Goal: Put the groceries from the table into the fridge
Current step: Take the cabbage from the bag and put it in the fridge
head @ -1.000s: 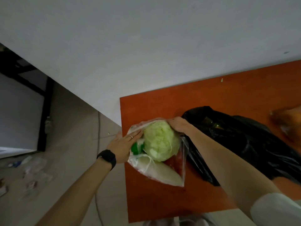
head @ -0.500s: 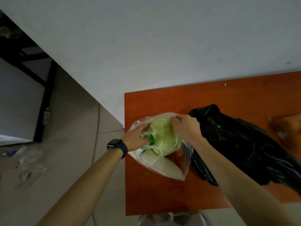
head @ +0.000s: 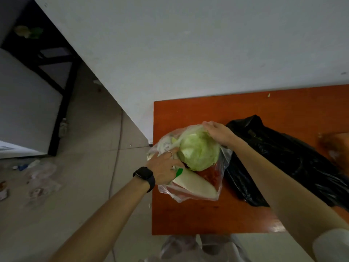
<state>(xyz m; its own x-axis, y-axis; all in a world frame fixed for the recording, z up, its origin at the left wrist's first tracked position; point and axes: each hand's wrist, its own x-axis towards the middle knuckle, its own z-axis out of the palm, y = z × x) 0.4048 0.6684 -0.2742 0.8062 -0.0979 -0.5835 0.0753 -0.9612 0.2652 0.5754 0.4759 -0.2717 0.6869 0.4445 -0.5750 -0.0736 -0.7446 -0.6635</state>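
A thin, crumpled clear plastic bag (head: 224, 160) of groceries stands near the left edge of a glossy reddish-brown wooden table (head: 188, 114), close to the table's left end and about halfway back. Its mouth is open at the top. Inside, from left to right, are a long white radish (head: 194, 183) lying slanted along the bottom, a round pale green cabbage (head: 200, 152) filling the top, and some red produce (head: 211, 173) under the cabbage, too blurred through the film to identify.

The left hand (head: 163, 168) reaches in from the lower left, at the bag's left side. Its fingers lie fairly straight and loose against the cabbage's left flank, not curled round anything. A ring shows on one finger and a black smartwatch (head: 144, 175) sits on the wrist. The forearm is bare and runs down to the bottom left.

The right hand (head: 220, 133) comes in from the lower right and sits on top of the bag, just above and right of the cabbage. Its fingers are curled and pinch the bag's upper rim. The forearm is bare, with a pale sleeve at the elbow.

Just right of the clear bag, touching it, lies a crumpled black plastic bag (head: 283, 157) on the same table.
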